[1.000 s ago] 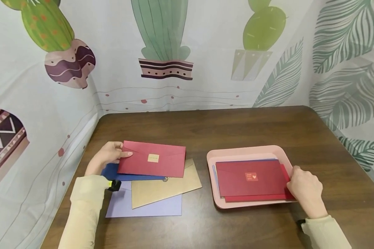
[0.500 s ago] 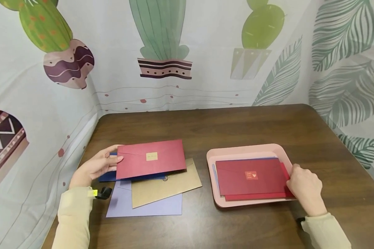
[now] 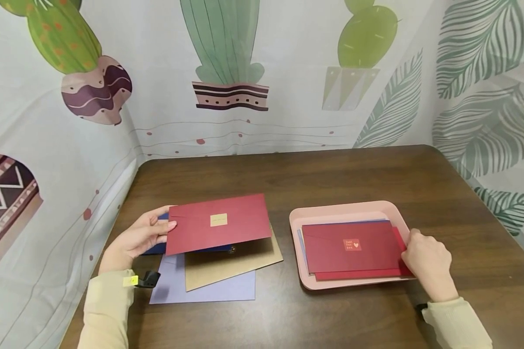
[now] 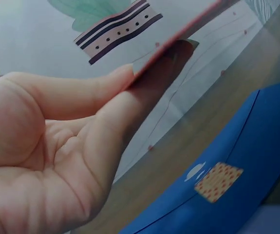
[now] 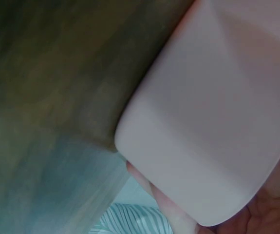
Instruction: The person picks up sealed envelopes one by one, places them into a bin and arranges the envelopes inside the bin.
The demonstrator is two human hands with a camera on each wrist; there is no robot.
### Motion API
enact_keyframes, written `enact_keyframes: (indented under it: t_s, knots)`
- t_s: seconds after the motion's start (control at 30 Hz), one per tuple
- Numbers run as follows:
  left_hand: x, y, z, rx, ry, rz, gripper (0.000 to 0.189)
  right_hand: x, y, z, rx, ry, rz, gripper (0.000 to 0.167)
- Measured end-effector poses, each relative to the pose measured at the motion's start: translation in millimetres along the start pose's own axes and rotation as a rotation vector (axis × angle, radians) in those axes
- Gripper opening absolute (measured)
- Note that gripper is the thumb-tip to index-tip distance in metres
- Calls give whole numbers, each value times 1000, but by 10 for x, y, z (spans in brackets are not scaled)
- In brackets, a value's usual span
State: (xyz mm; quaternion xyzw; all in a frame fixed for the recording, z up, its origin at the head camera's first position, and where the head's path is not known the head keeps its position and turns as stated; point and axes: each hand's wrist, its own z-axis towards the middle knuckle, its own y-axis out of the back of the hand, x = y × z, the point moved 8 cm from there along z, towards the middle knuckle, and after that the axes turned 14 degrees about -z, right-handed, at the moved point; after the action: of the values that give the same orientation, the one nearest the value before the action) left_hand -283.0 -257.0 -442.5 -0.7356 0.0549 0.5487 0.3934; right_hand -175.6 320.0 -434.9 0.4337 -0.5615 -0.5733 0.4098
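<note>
My left hand (image 3: 137, 236) pinches the left end of a red envelope (image 3: 240, 220) with a gold sticker. In the left wrist view the thumb lies on one face of the red envelope and fingers on the other. Held above the pile, it hides part of a blue envelope (image 4: 198, 190) with a patterned sticker. Below are a gold envelope (image 3: 227, 271) and a lavender envelope (image 3: 227, 293). My right hand (image 3: 430, 261) grips the right edge of a pink tray (image 3: 294, 228); its fingers show beside the tray wall in the right wrist view.
Several stacked envelopes lie in the tray, a dark red envelope (image 3: 332, 252) with a heart sticker on top. Between pile and tray runs a strip of brown table (image 3: 270, 300). A printed cloth (image 3: 297, 97) hangs behind the table.
The red envelope has tilted, its right end rising, and in the last half second it has shifted slightly right with my left hand. My right hand stays at the tray.
</note>
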Motion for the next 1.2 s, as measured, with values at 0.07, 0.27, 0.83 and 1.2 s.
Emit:
enact_keyframes:
  t_s: [0.07, 0.27, 0.83, 1.2]
  knots:
    - [10, -31, 20, -11, -4, -9, 39, -3, -7, -2, 7, -2, 0, 19]
    - [76, -95, 80, -15, 5, 3, 38, -3, -4, -9, 8, -3, 3, 19]
    - [199, -526, 343, 128, -9, 10, 40, -21, -13, 6, 15, -13, 5, 19]
    - [487, -842, 677, 74, 115, 60, 80, -13, -6, 8, 8, -7, 8, 19]
